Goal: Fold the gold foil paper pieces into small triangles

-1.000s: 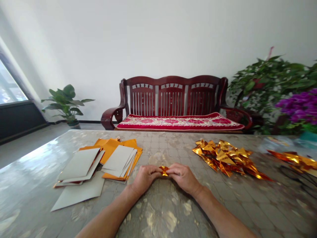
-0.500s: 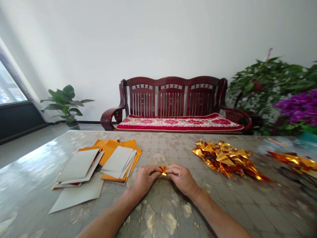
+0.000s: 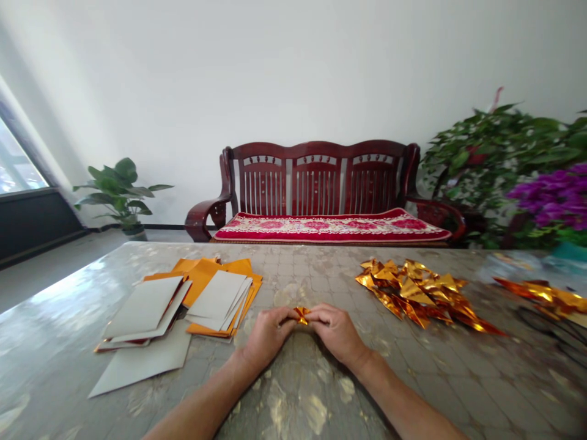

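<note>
Both our left hand (image 3: 269, 333) and right hand (image 3: 339, 331) pinch gold foil (image 3: 301, 315) at the shiny gray desk (image 3: 293, 397). We face a red sofa (image 3: 316, 151) and white wall (image 3: 293, 73).

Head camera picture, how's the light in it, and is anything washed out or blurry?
In the head view, pale glare washes the tabletop on the window side; in the head view, the foil pile throws bright highlights; also in the head view, the purple flowers look soft, and the foil piece between the fingers shows too small to read its folds.
</note>
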The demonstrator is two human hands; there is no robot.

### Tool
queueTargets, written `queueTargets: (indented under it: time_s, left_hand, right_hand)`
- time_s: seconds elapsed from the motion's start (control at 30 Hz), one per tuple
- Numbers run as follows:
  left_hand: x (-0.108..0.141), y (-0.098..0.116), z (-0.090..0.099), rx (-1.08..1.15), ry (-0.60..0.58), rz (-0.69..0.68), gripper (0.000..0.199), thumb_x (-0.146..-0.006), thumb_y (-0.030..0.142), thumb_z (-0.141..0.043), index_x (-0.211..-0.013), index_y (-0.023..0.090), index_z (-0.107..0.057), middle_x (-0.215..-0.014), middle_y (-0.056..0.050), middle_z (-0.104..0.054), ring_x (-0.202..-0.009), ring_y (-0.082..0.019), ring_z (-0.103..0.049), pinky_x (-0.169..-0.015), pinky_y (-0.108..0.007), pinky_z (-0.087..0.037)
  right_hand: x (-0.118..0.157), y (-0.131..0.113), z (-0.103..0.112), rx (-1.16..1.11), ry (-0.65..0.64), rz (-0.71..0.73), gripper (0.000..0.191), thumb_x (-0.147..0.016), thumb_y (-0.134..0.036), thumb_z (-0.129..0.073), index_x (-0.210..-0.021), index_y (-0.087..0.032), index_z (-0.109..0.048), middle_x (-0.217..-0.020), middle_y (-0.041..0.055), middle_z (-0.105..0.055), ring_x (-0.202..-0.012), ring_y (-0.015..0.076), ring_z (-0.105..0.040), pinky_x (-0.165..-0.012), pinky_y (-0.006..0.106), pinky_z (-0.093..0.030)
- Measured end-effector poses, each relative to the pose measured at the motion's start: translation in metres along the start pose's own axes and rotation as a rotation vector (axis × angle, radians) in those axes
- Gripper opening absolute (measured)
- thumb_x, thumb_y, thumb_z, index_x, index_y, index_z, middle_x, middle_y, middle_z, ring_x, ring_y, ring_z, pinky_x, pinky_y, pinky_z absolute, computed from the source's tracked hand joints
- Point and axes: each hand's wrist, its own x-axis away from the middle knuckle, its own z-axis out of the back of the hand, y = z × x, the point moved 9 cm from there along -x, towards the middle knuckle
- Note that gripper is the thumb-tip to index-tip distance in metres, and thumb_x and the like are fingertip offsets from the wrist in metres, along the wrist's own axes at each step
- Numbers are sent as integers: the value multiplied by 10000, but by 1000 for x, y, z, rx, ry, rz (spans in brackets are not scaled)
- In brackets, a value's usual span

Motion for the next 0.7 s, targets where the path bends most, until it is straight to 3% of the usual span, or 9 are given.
queueTargets:
  time_s: [0.43,0.7]
  left_hand:
    - [3,-6,2,-48,74,68,157,-830,198,-606,-822,264,-748,-801,33,-760,-749,-143,-681,-710,-199,-469]
    - [4,1,3,-123,99,79,179,-792,158,-579,-803,254,-730,-770,34,-752,-702,-135,-669,-676,-204,-453]
  right_hand:
    - [0,3,0,2,68,-26,209,-793,-136,-609,-823,-239,-787,-823,41,-751,-760,167,-697,-738,276,-561]
    - [1,-4,-3,50,60,-17,260,-796,-85,-590,-866,-240,-786,-841,43,-745,-770,166,-690,-725,265,-550]
